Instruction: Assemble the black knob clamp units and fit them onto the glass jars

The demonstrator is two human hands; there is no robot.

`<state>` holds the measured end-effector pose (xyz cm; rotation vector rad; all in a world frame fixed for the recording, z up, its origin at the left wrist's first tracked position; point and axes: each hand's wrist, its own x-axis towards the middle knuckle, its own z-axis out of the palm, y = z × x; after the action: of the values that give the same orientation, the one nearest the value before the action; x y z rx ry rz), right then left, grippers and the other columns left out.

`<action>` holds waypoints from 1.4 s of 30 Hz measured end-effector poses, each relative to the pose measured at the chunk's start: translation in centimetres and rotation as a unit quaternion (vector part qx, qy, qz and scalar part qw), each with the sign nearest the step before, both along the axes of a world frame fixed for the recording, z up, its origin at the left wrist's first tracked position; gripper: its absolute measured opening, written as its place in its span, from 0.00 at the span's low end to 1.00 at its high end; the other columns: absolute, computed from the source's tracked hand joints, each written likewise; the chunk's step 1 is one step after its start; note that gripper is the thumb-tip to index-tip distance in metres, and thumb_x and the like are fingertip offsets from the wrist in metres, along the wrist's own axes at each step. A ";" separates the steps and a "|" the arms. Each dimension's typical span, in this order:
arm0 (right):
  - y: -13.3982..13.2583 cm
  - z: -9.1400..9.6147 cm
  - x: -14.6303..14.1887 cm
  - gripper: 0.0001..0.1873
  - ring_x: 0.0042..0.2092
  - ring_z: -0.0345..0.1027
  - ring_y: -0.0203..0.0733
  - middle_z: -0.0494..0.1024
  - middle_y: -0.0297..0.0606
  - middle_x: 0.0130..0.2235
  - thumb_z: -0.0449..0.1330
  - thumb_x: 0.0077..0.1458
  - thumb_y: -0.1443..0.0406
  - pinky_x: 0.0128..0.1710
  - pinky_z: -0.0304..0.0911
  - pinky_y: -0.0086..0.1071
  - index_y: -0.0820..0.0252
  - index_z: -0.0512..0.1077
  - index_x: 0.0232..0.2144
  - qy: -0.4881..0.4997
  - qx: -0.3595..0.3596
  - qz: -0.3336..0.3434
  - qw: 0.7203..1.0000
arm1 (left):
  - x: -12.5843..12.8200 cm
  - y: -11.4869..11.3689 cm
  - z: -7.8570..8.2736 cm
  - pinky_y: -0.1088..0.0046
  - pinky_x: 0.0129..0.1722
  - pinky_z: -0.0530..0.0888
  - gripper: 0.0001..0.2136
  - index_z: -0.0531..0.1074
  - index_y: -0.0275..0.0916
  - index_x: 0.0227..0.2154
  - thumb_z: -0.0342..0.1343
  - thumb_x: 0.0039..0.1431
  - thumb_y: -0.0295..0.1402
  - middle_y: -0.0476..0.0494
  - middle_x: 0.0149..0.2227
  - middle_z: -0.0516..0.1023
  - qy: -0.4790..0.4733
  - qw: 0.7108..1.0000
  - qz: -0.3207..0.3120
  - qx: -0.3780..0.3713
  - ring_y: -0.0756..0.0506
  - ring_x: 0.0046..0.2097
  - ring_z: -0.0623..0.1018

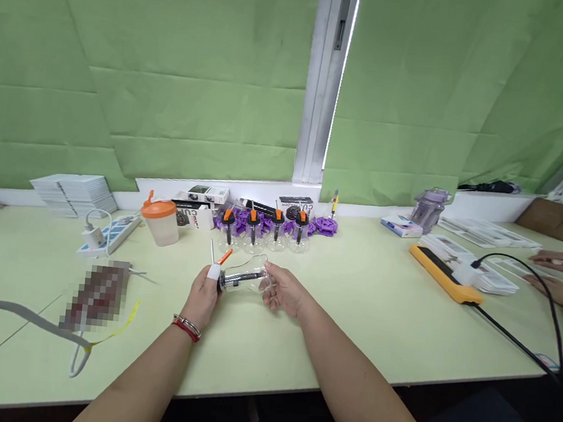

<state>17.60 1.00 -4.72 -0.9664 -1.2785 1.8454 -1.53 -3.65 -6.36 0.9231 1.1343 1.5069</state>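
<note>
- The left hand is closing around the capped end of a clear bottle just below the middle of the frame, fingers curled tight on it; one fingertip is wearing a white wrap.
- The right hand is cupping the bottle's other end, with its fingers bent around the glass and gripping it.
- The clear bottle is lying on its side between the two hands, just above the green table, with an orange spout sticking up and to the right from its cap.
- A row of four similar bottles is standing behind it, toward the window sill, with purple parts just beside them.
- An orange-lidded cup is standing to the left of that row, near a white power strip.
- At the right edge of the frame, a co-worker's hands are resting on papers, near a yellow power strip.
</note>
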 end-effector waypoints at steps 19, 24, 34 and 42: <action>-0.2 0.9 1.7 0.42 0.44 0.64 0.38 0.57 0.41 0.59 0.67 0.41 0.60 0.34 0.66 0.28 0.45 0.57 0.59 0.021 0.240 0.088 0.966 | -0.2 0.1 0.4 0.78 0.11 0.57 0.12 0.60 0.41 0.23 0.47 0.54 0.44 0.58 0.15 0.55 0.081 0.994 0.066 -0.010 0.55 0.14 0.55; 0.3 0.4 1.6 0.35 0.35 0.70 0.40 0.68 0.46 0.46 0.57 0.49 0.44 0.22 0.63 0.28 0.55 0.62 0.55 -0.073 0.162 0.066 0.982 | -0.3 0.2 0.4 0.79 0.11 0.56 0.14 0.61 0.40 0.24 0.47 0.55 0.46 0.57 0.16 0.56 0.165 0.984 0.073 0.007 0.54 0.15 0.58; 0.4 0.5 1.8 0.36 0.37 0.69 0.43 0.70 0.48 0.46 0.54 0.50 0.41 0.27 0.66 0.34 0.56 0.64 0.54 -0.052 0.143 0.063 0.986 | -0.2 -0.1 0.6 0.78 0.12 0.56 0.15 0.61 0.41 0.24 0.45 0.57 0.47 0.57 0.16 0.56 0.177 0.982 0.064 0.017 0.53 0.15 0.58; 0.5 0.4 1.9 0.35 0.41 0.69 0.45 0.67 0.48 0.51 0.53 0.52 0.43 0.30 0.66 0.34 0.53 0.61 0.57 -0.038 0.141 0.046 0.988 | -0.3 -0.1 0.9 0.78 0.12 0.56 0.15 0.61 0.40 0.24 0.45 0.56 0.46 0.56 0.15 0.57 0.172 0.982 0.072 0.007 0.53 0.15 0.58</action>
<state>19.48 1.52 -4.28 -0.8435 -1.6038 1.6498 -1.79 -3.79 -5.51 1.1634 1.4669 1.5060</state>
